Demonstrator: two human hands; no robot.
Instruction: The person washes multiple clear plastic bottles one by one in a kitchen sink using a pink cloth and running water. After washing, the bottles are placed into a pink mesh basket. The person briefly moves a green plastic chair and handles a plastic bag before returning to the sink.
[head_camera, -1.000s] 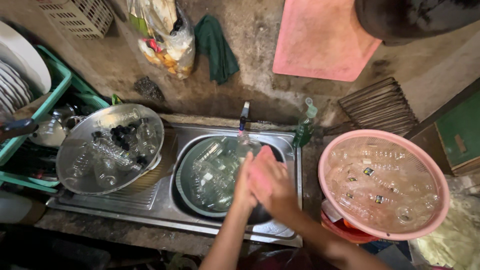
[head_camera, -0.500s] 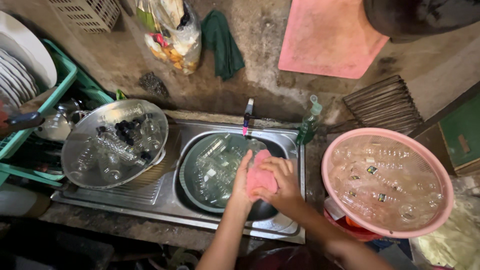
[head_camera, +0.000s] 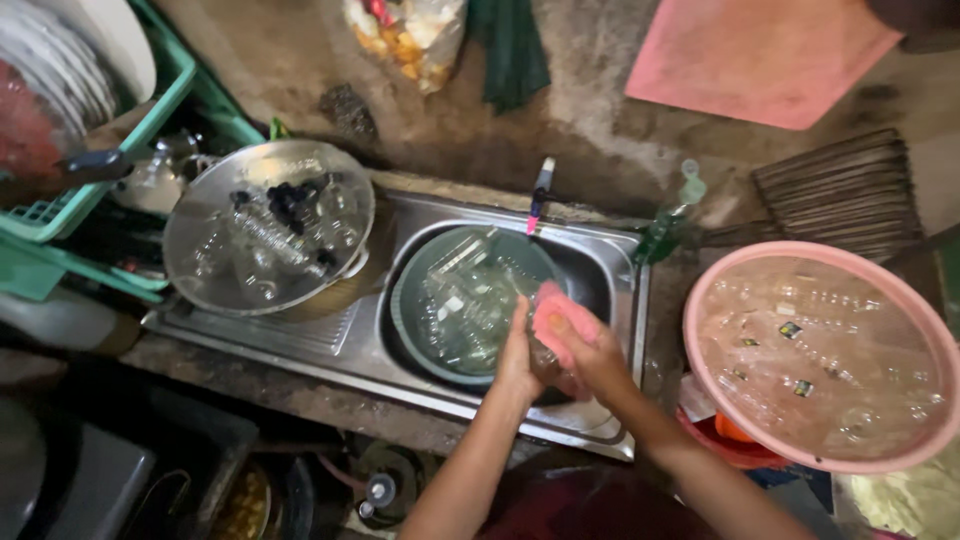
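Both hands meet over the near right corner of the steel sink (head_camera: 400, 345): the right hand (head_camera: 590, 355) is closed around a pink sponge (head_camera: 558, 322), and the left hand (head_camera: 518, 358) is cupped against what looks like a clear glass (head_camera: 540, 352), of which only a sliver shows between the palms, so how firmly it is held cannot be told. Compared with a second ago, the hands have drawn slightly closer to the sink's front rim, and the sponge, then pressed flat between the palms, now sits on top of the right fingers, which suggests the scrubbing of this one piece goes on rather than ending. Just beside the hands, in the basin, stands a green tub (head_camera: 465, 300) full of glasses under water, below the tap (head_camera: 540, 190). On the drainboard to the left, a round metal tray (head_camera: 268, 225) carries more glassware. To the right, well apart from the sink, a pink basin (head_camera: 818, 355) holds glasses in soapy water. A green bottle (head_camera: 670, 220) stands at the sink's far right corner.
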